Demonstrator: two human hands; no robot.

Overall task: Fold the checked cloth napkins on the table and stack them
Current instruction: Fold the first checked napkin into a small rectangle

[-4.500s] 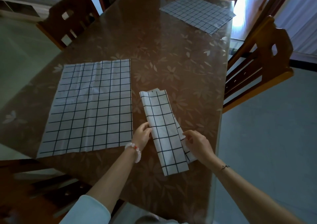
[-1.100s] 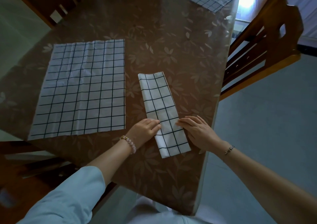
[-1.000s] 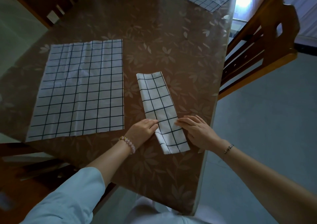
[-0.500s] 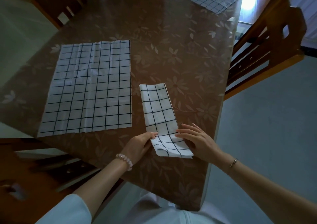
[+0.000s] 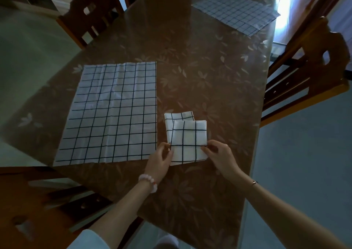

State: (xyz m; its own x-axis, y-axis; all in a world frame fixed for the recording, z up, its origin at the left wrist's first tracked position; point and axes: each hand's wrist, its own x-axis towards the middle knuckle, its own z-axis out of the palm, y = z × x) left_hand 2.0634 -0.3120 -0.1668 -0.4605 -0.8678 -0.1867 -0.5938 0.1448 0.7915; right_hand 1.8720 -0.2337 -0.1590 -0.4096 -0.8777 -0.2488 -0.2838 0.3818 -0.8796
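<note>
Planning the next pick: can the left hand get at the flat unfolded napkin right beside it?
Probably yes. The left hand sits just off the near right corner of the flat napkin, with nothing lying between or on top. It is pinching the folded napkin now, so it would need to let go first.

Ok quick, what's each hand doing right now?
Left hand: pinching the folded napkin at its left edge.
Right hand: pinching the napkin's right edge.

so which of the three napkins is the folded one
The small one between the two hands, left and right, near the table edge. The big napkin beside it and the far-corner one lie flat, unfolded.
</note>
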